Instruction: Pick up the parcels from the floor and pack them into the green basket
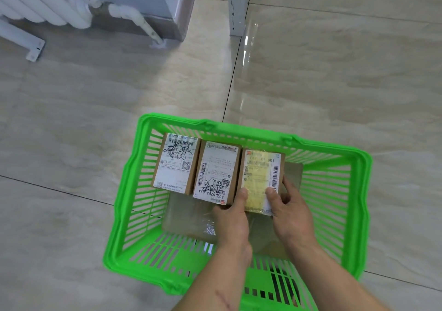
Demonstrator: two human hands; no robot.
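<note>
A green basket (124, 205) stands on a glossy tiled floor (334, 83), seen from above, with three small cardboard parcels lined up side by side along its far wall. The left parcel (175, 164) carries a white shipping label with black handwriting across it. The middle parcel (216, 172) touches it and bears a label with barcodes and a scrawled mark near its close end. The right parcel (262, 176), its label covered in yellowish tape, sits tight against the middle one.

A person's two bare hands reach into the basket from the near side. The left hand (233, 219) has its thumb pressed on the near left corner of the right parcel, by the seam with the middle parcel. The right hand (290, 212) grips the same parcel at its near right corner, thumb on top and fingers (287, 186) curled around its side. Both hands are closed on that parcel.

Beneath the three boxes lies what appears to be a flat grey packet or two (186, 217); the shapes are partly hidden, and their number cannot be told.

At the top left, a white radiator (35, 2) and its pipe (134, 18) stand against a wall, and a grey metal post (236, 6) rises from the floor nearby.
</note>
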